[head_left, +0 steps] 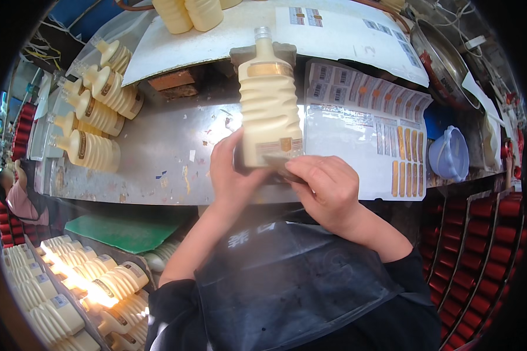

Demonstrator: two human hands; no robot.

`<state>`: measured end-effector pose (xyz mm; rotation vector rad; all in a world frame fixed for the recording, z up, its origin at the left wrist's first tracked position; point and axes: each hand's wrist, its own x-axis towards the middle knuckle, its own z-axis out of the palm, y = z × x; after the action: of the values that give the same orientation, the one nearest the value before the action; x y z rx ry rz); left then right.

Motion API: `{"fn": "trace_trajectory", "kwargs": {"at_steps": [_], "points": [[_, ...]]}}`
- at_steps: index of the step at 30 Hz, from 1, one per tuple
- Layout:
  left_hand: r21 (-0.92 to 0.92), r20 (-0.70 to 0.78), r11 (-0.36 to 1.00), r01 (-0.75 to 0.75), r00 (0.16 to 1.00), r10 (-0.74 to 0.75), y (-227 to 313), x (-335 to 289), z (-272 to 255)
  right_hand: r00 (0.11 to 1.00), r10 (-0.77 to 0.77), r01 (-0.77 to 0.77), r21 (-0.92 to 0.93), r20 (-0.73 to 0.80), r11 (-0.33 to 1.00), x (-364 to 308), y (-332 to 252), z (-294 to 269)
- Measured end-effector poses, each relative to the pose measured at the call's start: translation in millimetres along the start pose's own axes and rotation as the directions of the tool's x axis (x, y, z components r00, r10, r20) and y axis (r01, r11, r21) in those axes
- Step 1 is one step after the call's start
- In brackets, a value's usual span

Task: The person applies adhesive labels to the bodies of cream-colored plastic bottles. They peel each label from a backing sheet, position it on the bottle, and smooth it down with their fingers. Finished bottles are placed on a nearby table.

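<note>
A cream bottle point(269, 105) with wavy ridged sides and a clear threaded neck lies with its neck pointing away from me, propped on a brown block point(238, 57). It has a gold band near its shoulder and a pale label point(272, 147) with a gold emblem low on its face. My left hand point(231, 172) grips the bottle's base from the left, thumb along its side. My right hand point(328, 184) pinches a thin, dark flat piece point(280, 168) against the bottle's lower edge beside the label. The fingers partly hide that piece, and its exact kind is unclear.
Label sheets point(363, 146) with gold strips lie to the right, near a lilac bucket point(449, 153) and a metal basin point(445, 64). Several cream bottles point(93, 152) lie at the left; others point(117, 284) fill crates below. Red items point(457, 263) stand racked lower right. Another person's arm point(20, 193) shows far left.
</note>
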<state>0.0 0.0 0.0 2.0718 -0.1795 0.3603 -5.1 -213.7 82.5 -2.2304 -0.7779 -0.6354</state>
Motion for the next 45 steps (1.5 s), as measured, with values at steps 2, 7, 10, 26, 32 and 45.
{"fn": "trace_trajectory", "kwargs": {"at_steps": [2, 7, 10, 26, 32, 45], "points": [[0.006, -0.007, 1.000, 0.002, 1.000, -0.002, 2.5, 0.0, -3.0, 0.994, 0.093, -0.094, 0.020, 0.054, 0.995, -0.1, -3.6, -1.4], [0.051, -0.006, 0.998, -0.025, 1.000, 0.026, 9.0, 7.9, -5.0, 0.861, 0.505, -0.509, 0.089, 0.063, 0.856, 16.0, 14.9, 3.0], [-0.013, -0.041, 0.990, 0.143, 0.989, -0.143, 12.7, 15.1, 6.3, 0.862, 0.478, -0.507, 0.318, 0.170, 0.801, 4.3, 2.0, 7.8], [-0.502, -0.031, 0.848, 0.169, 0.977, -0.213, 1.4, 11.9, 18.4, 0.615, 0.769, -0.749, 0.433, 0.175, 0.501, -34.0, 46.2, 25.0], [-0.466, 0.027, 0.864, 0.189, 0.979, -0.200, 0.4, 16.9, 15.1, 0.735, 0.644, -0.634, 0.554, 0.214, 0.540, -34.4, 32.4, 23.3], [-0.421, -0.036, 0.891, 0.170, 0.978, -0.204, -10.3, 21.0, 14.7, 0.938, 0.282, -0.321, 0.197, 0.202, 0.927, 19.6, -9.2, 22.6]]}}
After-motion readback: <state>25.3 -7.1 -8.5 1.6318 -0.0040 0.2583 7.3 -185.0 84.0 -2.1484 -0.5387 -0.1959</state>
